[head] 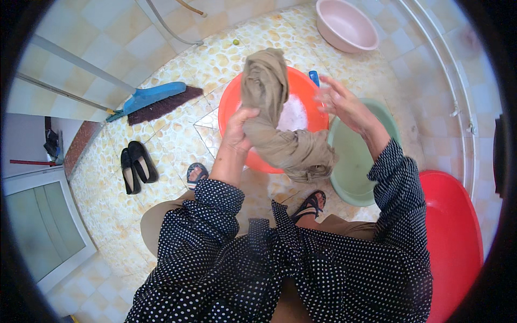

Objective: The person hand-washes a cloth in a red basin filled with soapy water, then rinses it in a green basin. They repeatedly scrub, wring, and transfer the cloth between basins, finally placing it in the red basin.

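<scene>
My left hand [239, 131] grips the middle of a twisted khaki cloth garment [266, 87], which hangs bunched at both ends. Under it stands an orange plastic basin [232, 101] with white suds [294, 115] inside. My right hand [341, 101] is off the cloth, fingers spread and slightly blurred, above the basin's right rim. Just beneath that hand is the edge of a pale green basin [355, 157] holding what looks like water. A blue handle [314, 77] shows at the orange basin's far right rim; the rest of it is hidden.
A pink basin [347, 26] sits at the far wall, a large red tub [450, 226] at my right. On the left are a broom [155, 99] and black shoes [137, 167]. Pipes [464, 101] run along the right wall. A hose [173, 30] hangs at the back.
</scene>
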Demonstrator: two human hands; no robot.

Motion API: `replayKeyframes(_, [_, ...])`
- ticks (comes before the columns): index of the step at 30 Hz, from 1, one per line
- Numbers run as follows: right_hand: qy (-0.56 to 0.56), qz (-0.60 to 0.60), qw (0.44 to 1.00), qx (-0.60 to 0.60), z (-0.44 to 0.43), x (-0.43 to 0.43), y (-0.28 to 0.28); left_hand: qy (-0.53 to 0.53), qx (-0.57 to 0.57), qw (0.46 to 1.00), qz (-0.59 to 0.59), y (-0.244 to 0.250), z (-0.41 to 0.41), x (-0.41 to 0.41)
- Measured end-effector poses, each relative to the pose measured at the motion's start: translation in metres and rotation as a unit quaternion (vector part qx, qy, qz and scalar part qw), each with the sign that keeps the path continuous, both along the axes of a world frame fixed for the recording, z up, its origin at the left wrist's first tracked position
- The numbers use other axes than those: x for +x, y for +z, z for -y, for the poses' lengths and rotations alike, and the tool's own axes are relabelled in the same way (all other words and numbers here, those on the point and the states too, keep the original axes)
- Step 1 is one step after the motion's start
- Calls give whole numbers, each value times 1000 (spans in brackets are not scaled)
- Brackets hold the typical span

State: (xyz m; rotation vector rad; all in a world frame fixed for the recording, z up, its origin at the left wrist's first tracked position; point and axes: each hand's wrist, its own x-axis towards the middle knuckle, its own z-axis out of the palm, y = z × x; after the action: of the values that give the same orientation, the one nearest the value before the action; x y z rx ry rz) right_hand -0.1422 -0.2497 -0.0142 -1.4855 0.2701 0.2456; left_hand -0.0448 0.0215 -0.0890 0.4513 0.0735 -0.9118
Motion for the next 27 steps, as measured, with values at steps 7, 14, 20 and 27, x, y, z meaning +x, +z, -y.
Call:
replayKeyframes(7, [59, 127, 980, -144, -71, 112, 32, -84, -72, 992, 56, 10, 36, -9])
replayKeyframes(14, [97, 49, 879, -464, -72, 139, 22, -111, -145, 981, 61, 21, 40, -31])
replayKeyframes(20, [340, -63, 623, -701, -100, 144, -16, -8, 7, 996, 85, 9, 74, -52])
replayKeyframes(27, [420, -121, 552, -710, -102, 135, -40, 92, 104, 987, 82, -18, 87, -67])
